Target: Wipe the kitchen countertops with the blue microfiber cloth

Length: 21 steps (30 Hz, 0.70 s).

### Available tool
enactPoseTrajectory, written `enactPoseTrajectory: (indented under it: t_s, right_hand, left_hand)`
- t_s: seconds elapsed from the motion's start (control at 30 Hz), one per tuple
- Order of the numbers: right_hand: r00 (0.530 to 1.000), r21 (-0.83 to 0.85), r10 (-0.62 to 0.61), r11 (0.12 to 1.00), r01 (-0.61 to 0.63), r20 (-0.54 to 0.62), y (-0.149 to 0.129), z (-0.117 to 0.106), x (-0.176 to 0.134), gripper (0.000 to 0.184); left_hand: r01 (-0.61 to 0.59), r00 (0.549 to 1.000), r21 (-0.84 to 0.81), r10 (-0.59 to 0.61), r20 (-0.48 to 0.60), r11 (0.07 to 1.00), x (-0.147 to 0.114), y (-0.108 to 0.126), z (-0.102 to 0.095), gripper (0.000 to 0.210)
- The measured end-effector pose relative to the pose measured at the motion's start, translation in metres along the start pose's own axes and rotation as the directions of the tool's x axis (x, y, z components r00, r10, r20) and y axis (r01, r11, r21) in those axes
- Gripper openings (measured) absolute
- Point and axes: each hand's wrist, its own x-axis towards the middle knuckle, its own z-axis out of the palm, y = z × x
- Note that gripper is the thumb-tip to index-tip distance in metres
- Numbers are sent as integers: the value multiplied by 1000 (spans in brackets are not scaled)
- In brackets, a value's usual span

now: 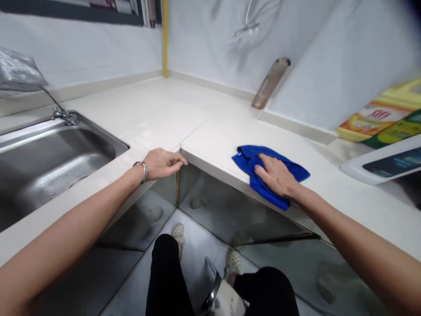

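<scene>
My right hand [274,174] presses on a bunched blue cloth [248,159] on the white countertop [213,129]. Its thumb and fingers are bent into the fabric, and part of the cloth hangs over the front edge. At the inner corner of the counter, my left hand [162,163] rests by the edge with a metal-banded watch or bracelet [144,172] on the wrist. The left fingers point right, loosely bent, and nothing is in them.
A steel sink [88,153] with a tap [65,115] lies left. Along the right wall stand a brownish pipe [271,83], yellow and green detergent containers [378,115] and a white bottle [378,164]. Below are cabinet doors [230,208] and a pale object [226,298] between my legs.
</scene>
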Motion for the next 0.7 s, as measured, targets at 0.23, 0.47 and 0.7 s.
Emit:
enactPoseTrajectory:
  t_s: [0.23, 0.47, 0.7]
  right_hand:
    - [995, -94, -92, 992, 90, -25, 21, 13, -46, 56]
    - [971, -267, -234, 939, 215, -40, -19, 13, -38, 53]
    - [948, -401, -313, 876, 268, -51, -101, 17, 8, 40]
  left_hand:
    - [16, 1000, -123, -17, -5, 992, 0, -2, 0, 35]
    - [95, 994, -365, -106, -11, 926, 3, -6, -2, 48]
    - [129, 981, -505, -183, -58, 853, 3, -6, -2, 48]
